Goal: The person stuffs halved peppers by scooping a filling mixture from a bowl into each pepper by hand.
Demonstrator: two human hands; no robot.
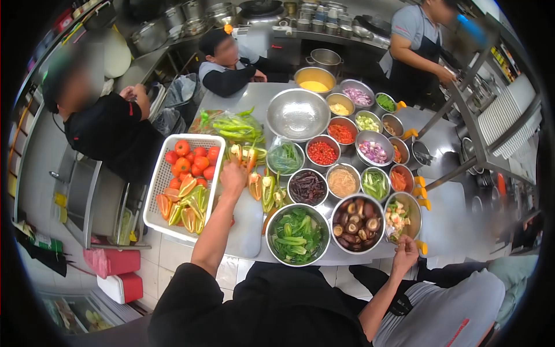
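Note:
My left hand (233, 178) reaches past the white basket (221, 151) with fingers curled down at the cut bell peppers (251, 157); its fingertips are hidden. Tomatoes (182, 165) fill the far part of that basket, with pepper pieces (192, 207) in the near part. By the near edge of a metal bowl (414, 209) of mixed chopped food, my right hand (406, 252) is closed in a pinch; what it holds, if anything, is too small to make out. Beside this bowl stands a bowl of mushrooms (357, 224). More pepper halves (268, 192) lie beside the cutting board (245, 234).
Leafy greens (298, 235) soak in a bowl before me. Several metal bowls hold dried chilies (307, 187), chopped onion (372, 151) and others. A colander (298, 114) and bagged green peppers (236, 126) lie farther back. Co-workers stand left, behind and right; a metal rack (471, 122) rises right.

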